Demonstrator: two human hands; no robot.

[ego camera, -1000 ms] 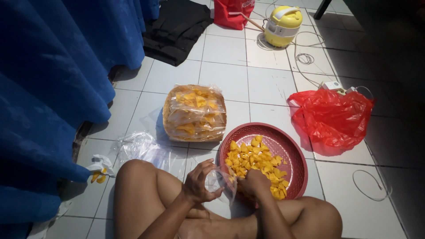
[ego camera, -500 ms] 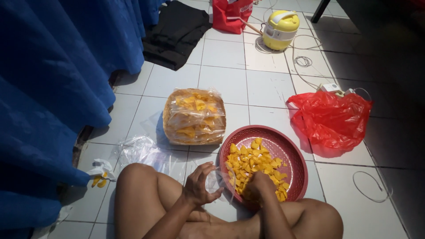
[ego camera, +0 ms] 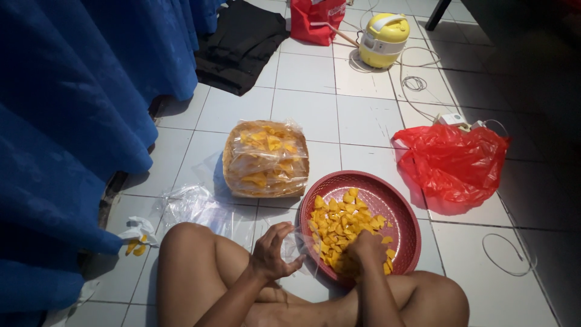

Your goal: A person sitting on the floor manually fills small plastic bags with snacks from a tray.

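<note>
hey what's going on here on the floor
A person sits cross-legged on the tiled floor. Their right hand is down in the yellow chips piled in a red round tray. Their left hand holds a small clear plastic bag at the tray's edge. A large clear bag of chips lies just beyond, with a red plastic bag to the right.
</note>
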